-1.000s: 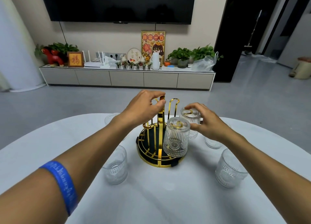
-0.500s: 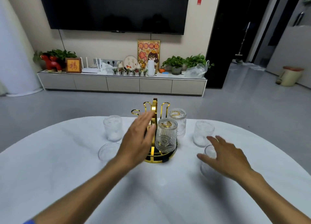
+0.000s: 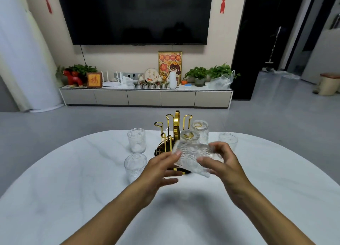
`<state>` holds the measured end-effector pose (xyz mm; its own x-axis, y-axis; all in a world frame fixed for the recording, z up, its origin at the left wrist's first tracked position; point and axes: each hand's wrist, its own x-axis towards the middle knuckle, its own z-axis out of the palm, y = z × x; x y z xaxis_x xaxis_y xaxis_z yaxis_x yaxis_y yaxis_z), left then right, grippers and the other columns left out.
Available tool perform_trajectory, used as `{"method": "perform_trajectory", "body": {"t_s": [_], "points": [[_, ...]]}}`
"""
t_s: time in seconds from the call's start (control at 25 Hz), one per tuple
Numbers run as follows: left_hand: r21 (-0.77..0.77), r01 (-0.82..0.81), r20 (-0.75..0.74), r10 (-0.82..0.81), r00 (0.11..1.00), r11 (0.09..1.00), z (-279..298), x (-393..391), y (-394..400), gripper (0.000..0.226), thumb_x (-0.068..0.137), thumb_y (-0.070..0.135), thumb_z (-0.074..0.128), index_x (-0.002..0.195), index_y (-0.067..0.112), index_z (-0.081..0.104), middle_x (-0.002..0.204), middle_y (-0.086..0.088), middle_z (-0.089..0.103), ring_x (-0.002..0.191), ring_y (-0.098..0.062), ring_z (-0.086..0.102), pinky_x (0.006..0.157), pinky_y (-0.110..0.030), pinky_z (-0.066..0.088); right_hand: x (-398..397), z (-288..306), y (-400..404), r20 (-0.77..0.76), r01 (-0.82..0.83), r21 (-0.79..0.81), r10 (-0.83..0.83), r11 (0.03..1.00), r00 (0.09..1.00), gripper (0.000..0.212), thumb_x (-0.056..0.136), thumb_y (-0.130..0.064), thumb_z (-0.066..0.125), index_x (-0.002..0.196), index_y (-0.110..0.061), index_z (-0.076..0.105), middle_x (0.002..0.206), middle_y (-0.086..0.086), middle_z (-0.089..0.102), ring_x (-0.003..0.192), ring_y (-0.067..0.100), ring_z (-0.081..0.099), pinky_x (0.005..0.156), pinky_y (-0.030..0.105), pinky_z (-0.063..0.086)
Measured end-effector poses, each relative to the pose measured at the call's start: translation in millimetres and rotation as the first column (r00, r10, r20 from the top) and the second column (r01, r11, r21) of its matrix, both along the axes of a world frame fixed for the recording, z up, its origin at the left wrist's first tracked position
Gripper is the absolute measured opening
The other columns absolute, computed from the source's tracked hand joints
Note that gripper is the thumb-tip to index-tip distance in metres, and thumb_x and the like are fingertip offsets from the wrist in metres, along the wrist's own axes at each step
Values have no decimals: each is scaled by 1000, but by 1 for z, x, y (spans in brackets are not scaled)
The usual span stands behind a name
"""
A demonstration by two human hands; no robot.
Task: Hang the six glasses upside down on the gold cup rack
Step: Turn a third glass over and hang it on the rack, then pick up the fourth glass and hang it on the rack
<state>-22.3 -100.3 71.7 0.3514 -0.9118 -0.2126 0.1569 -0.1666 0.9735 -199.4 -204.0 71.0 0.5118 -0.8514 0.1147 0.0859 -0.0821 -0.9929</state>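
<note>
The gold cup rack (image 3: 171, 127) stands at the far middle of the white table (image 3: 73, 198). Two ribbed glasses hang upside down on its right side, one nearer (image 3: 189, 137) and one behind (image 3: 200, 128). Both my hands hold a third ribbed glass (image 3: 193, 159), tilted on its side, just in front of the rack. My left hand (image 3: 161, 168) touches its left end and my right hand (image 3: 223, 163) grips its right end. Upright glasses stand on the table: one far left (image 3: 136, 140), one near left (image 3: 135, 166), one far right (image 3: 228, 139).
Beyond the table is grey floor, then a low TV cabinet (image 3: 145, 97) with plants and ornaments under a large wall television (image 3: 136, 14). A bin (image 3: 329, 83) stands at the far right.
My right hand has picked up the near right glass and lifted it in front of the rack. My left hand has come down from the rack to meet it. The view has tilted up.
</note>
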Motion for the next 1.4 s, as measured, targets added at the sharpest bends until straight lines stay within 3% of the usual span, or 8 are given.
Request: {"method": "perform_trajectory", "body": {"t_s": [0.12,0.24,0.4,0.48,0.56,0.72,1.04,1.4], "points": [[-170,-72,-261,25,965,983,7,9,4,37,74,43,76,105,23,72,105,-9,74,96,-28,70,83,-39,56,27,14,16,149,-65,-50,71,997,986,56,58,-23,85,105,-28,55,106,-8,63,89,22,71,64,24,54],[-213,-167,-220,120,968,963,15,19,-1,48,74,39,77,116,16,66,110,-12,73,99,-30,69,88,-43,54,44,19,19,117,-129,-86,139,988,983,51,65,-27,83,107,-28,55,108,-10,64,92,17,69,67,27,56],[-312,-277,57,309,949,909,34,65,-10,82,56,39,87,128,15,56,117,-8,69,100,-22,69,83,-36,56,61,36,-17,-112,-63,-372,23,926,993,29,87,-47,55,110,-31,62,110,-18,66,103,3,60,79,23,47],[-346,-239,244,333,911,907,40,85,-20,85,55,37,87,131,19,54,118,-3,68,103,-18,67,85,-35,56,77,45,-43,-313,-59,-644,-192,763,930,35,95,-41,44,127,-30,54,127,-12,57,115,9,51,90,34,44],[-352,-168,389,306,869,921,39,92,-34,87,54,36,89,132,21,52,116,-1,67,102,-15,66,84,-32,56,100,47,-62,-500,-234,-764,-323,601,804,42,98,-29,41,140,-23,41,145,-2,46,129,21,40,102,41,35],[-310,-102,617,282,735,945,24,97,-63,91,55,40,89,135,23,49,120,-2,65,103,-15,63,85,-36,56,129,35,-77,-657,-434,-739,-409,516,633,53,95,-14,43,146,-19,31,155,2,33,137,29,29,106,48,29],[-188,27,774,131,620,982,-19,104,-72,79,59,42,86,131,38,54,127,2,64,103,-13,63,88,-38,54,128,27,-83,-675,-455,-734,-464,504,574,63,90,-10,41,149,-23,25,159,-3,24,141,29,23,110,48,25],[-96,9,719,63,692,995,-26,102,-74,77,61,44,85,131,38,54,125,2,65,106,-17,61,88,-41,53,125,27,-83,-701,-458,-704,-425,543,573,63,92,-10,41,150,-24,22,160,-5,20,143,27,20,110,48,25]]}}
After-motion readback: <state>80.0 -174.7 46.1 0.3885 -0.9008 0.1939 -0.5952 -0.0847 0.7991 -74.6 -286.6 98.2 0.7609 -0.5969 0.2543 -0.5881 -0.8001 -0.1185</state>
